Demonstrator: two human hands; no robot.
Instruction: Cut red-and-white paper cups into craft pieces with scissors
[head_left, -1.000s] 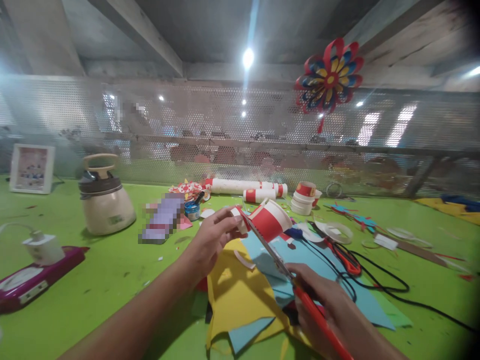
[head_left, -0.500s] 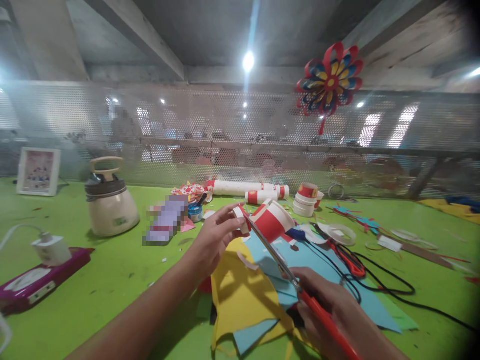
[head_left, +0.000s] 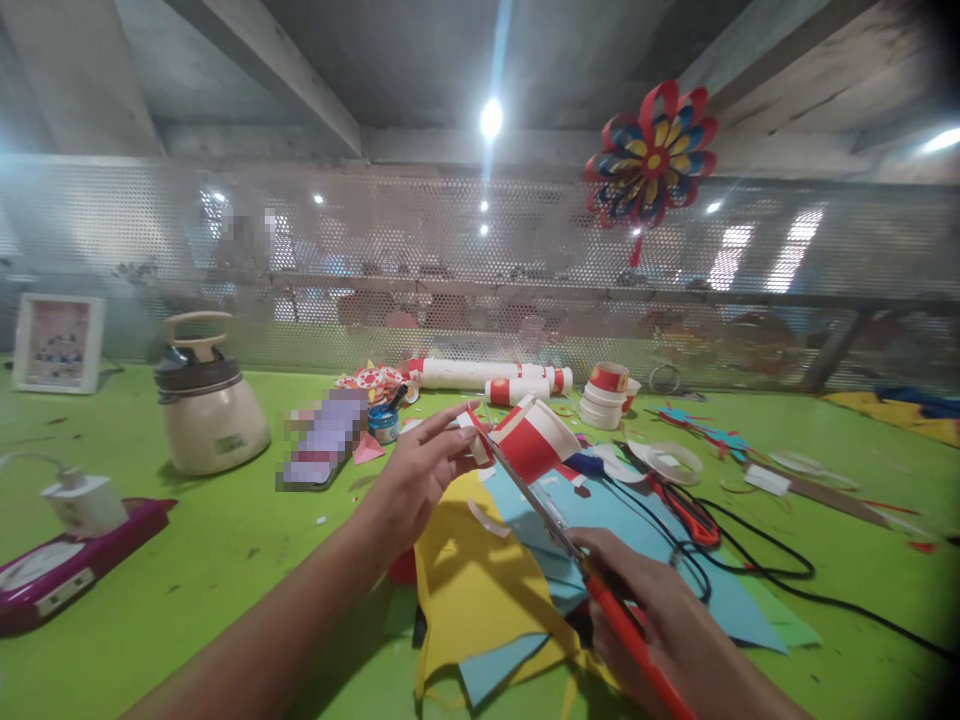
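Between the fingers and thumb of my left hand [head_left: 424, 470] is the edge of a red-and-white paper cup [head_left: 532, 440]. My right hand [head_left: 652, 610] grips red-handled scissors [head_left: 551, 515], whose blades point up and left to the cup, between my left fingertips and its wider part. Whether the strip at my fingertips still joins the rest of the cup, I cannot tell. Below both hands, yellow felt-like sheet [head_left: 480, 580] overlaps light blue sheets [head_left: 622, 520]. A curved white paper scrap [head_left: 487, 519] lies on the yellow one.
To the left stand a kettle-shaped flask [head_left: 210, 420], a phone [head_left: 326, 440] and a purple power strip [head_left: 127, 540]. A black cord [head_left: 772, 575] and another red-handled pair of scissors [head_left: 694, 520] lie right. Stacked paper cups [head_left: 604, 395] and white tubes [head_left: 480, 374] sit behind.
The whole view has shifted slightly, with the table items a little further left. Both hands keep their hold on the cup and scissors, with only slight movement.
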